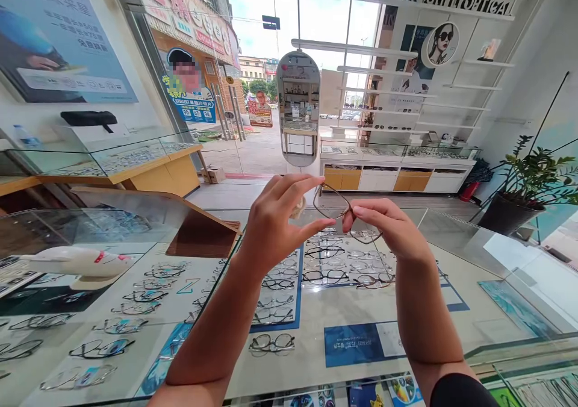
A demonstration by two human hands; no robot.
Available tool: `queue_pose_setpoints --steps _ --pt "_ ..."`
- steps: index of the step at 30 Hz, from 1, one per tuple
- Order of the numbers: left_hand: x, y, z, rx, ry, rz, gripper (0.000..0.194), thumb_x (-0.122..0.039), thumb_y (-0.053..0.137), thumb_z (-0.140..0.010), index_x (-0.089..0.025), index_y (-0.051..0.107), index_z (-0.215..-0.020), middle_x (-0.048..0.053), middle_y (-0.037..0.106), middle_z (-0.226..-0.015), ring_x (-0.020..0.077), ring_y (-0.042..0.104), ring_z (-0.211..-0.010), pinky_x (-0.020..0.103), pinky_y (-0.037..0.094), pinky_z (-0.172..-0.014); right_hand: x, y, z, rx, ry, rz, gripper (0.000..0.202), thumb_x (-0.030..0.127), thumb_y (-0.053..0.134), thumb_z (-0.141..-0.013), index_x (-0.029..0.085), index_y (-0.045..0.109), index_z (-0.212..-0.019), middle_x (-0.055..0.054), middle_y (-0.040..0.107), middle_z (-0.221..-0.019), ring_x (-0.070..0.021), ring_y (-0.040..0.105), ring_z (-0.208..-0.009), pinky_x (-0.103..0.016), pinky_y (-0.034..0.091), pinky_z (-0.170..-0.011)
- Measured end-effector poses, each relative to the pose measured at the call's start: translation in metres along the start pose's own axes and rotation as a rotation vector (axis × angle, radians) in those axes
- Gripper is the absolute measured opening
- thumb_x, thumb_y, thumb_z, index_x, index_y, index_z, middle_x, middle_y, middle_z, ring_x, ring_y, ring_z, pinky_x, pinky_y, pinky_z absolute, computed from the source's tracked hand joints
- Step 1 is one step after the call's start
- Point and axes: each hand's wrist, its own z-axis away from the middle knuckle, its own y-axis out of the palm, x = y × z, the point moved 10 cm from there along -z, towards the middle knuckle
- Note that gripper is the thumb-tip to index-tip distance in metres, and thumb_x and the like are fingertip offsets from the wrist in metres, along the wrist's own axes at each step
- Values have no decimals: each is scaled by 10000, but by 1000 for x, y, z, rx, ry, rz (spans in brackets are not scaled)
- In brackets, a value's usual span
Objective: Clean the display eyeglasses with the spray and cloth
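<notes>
Above the glass counter, a thin-rimmed pair of eyeglasses (336,192) is held up and tilted in front of me. My right hand (383,221) pinches it near the bridge between thumb and fingers. My left hand (282,214) is at the other lens, with the index fingertip at the upper rim and the thumb by the lower rim. Part of a small cream-coloured thing (298,208) shows behind my left fingers; its kind is unclear. Below my hands, several spectacle frames (325,251) lie in rows inside the counter.
The glass display counter (311,341) spans the foreground, with a blue-and-white card (356,344) in it. On the left are a white rocket-shaped model (83,261) and a brown slanted stand (198,232). An oval mirror (298,109) and a potted plant (519,184) stand farther off.
</notes>
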Motion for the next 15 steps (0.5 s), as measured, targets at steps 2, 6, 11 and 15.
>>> queue_pose_setpoints --steps 2,6,11,15 --pt "0 1 1 20 -8 12 686 -500 919 -906 -237 656 -1483 117 776 -1345 304 749 -1212 451 638 -1027 -1 0 1 5 8 16 370 432 610 -1107 237 809 -862 -23 759 -876 -198 671 -910 -348 492 -942" --pt "0 1 1 15 -1 26 678 -499 922 -901 -240 667 -1473 113 786 -1329 287 762 -1199 431 647 -1022 -1 -2 2 9 12 40 379 436 612 -1101 233 802 -843 -23 750 -850 -203 663 -886 -358 490 -916" --pt "1 4 1 19 -13 50 669 -544 898 -911 -258 665 -1469 107 797 -1320 276 771 -1213 425 649 -1039 2 -2 3 7 11 63 378 415 607 -1099 236 801 -829 -17 761 -844 -189 672 -868 -349 502 -889" --pt "-1 3 0 -20 14 63 626 -545 906 -902 -256 686 -1411 97 810 -1290 268 784 -1184 412 659 -1011 5 -10 7 -90 -14 148 343 453 655 -1078 252 828 -861 -14 780 -864 -188 679 -870 -356 509 -858"
